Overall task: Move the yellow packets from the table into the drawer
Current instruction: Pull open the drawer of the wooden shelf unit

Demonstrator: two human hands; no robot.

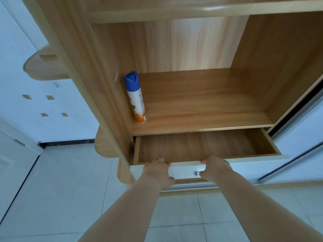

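Note:
A wooden drawer [201, 147] with a white front panel [244, 165] stands pulled out below the cabinet shelf; its inside shows bare wood with nothing in it. My left hand [158, 172] grips the top edge of the white front, fingers curled over into the drawer. My right hand [215, 167] grips the same edge further right, beside a small metal knob [197, 173]. No yellow packets and no table are in view.
A spray can [135, 96] with a blue cap stands at the left of the open shelf [201, 109] above the drawer. A sliding door [297, 137] sits to the right. Pale floor tiles [70, 189] spread below and left, with a white wall beyond.

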